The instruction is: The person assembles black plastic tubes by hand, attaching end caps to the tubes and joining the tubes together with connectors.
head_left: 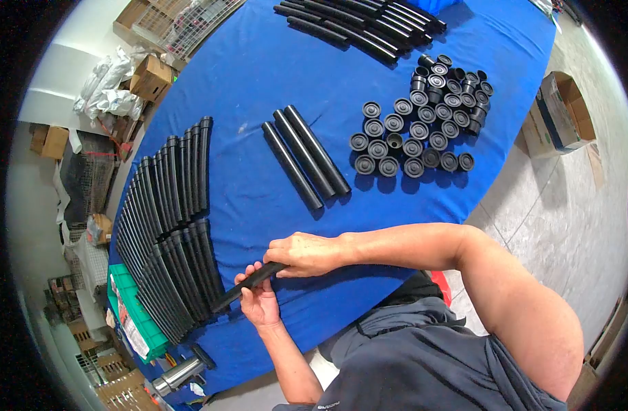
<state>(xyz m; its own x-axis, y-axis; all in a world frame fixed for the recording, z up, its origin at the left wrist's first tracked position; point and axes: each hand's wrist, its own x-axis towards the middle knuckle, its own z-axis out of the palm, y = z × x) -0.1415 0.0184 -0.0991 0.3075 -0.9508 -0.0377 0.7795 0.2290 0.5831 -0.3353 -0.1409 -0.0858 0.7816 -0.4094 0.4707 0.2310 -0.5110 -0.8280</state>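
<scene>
A black tube (258,277) is held in both hands near the table's front edge, slanting down to the left. My left hand (262,305) supports it from below, fingers and thumb around its middle. My right hand (305,255) is closed over its upper right end, covering that end. The tube's lower left end overlaps a large group of black tubes (180,267) laid side by side in two rows. Beyond my hands, three separate black tubes (305,152) lie roughly parallel on the blue cloth (249,198).
Many round black caps (413,147) stand grouped at right. More black tubes (368,24) lie at the far edge. A green bin (132,315) and a hammer-like metal tool (180,375) are at lower left. An open cardboard box (557,113) stands on the floor at right.
</scene>
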